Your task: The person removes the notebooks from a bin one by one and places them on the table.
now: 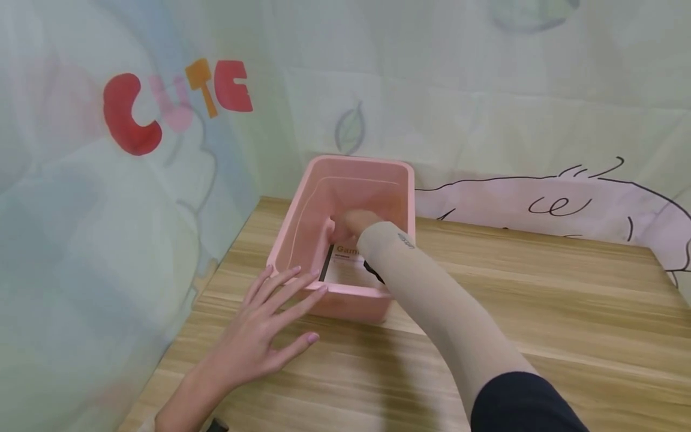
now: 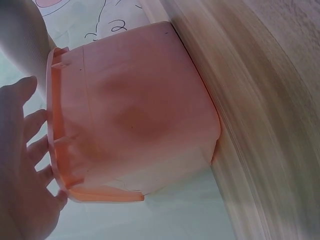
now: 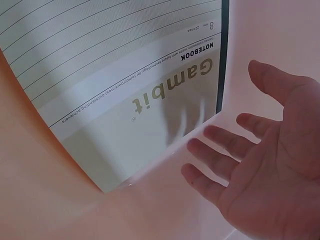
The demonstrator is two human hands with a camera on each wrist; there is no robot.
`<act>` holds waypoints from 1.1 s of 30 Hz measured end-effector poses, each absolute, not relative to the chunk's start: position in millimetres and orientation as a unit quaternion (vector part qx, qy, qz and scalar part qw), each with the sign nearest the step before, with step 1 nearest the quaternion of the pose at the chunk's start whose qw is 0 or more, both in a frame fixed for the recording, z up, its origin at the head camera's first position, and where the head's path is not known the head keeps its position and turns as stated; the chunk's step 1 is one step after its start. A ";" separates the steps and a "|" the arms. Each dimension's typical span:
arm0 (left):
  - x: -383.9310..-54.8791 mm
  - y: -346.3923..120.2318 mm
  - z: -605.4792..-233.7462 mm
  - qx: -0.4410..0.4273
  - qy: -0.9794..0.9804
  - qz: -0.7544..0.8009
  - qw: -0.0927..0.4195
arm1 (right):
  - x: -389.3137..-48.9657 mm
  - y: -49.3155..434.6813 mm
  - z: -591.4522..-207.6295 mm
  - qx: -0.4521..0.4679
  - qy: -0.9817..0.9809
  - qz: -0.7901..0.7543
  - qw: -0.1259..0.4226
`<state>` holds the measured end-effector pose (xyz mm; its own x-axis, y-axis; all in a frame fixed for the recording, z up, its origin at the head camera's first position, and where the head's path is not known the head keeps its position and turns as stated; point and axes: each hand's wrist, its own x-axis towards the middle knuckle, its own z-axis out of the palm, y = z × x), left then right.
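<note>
Pink plastic rectangular bin (image 1: 345, 306), mid-frame, wants steadying by the left hand (image 1: 256, 333), fingers spread; the right hand (image 3: 270, 170), fingers apart, shouldn't crease the white paper notebook (image 3: 125, 75).

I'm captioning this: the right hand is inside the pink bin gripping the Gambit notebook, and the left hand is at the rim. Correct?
Not gripping: the right wrist view shows the right hand beside the Gambit notebook, holding nothing. It is inside the pink bin, the left hand at the rim.
</note>
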<state>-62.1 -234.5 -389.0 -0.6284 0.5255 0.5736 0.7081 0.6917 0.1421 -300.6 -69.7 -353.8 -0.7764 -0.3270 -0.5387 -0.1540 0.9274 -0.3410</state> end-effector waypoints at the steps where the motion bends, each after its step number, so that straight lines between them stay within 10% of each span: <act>1: -62.3 -234.5 -389.3 -0.349 -0.883 -0.182 0.254 | -300.9 -69.9 -353.3 -0.128 0.929 -0.139 0.318; 12: -64.4 -234.0 -391.2 -0.352 -0.876 -0.193 0.269 | -304.8 -71.3 -353.4 -0.155 0.929 -0.083 0.326; 33: -66.3 -234.8 -393.2 -0.351 -0.875 -0.203 0.264 | -294.3 -81.3 -346.6 -0.246 0.949 -0.118 0.161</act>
<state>-66.3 -234.8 -393.2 -0.6151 0.5068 0.6041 0.7209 0.6717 0.1706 -294.3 -81.3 -346.6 -0.8275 -0.5037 -0.2481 -0.4279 0.8518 -0.3023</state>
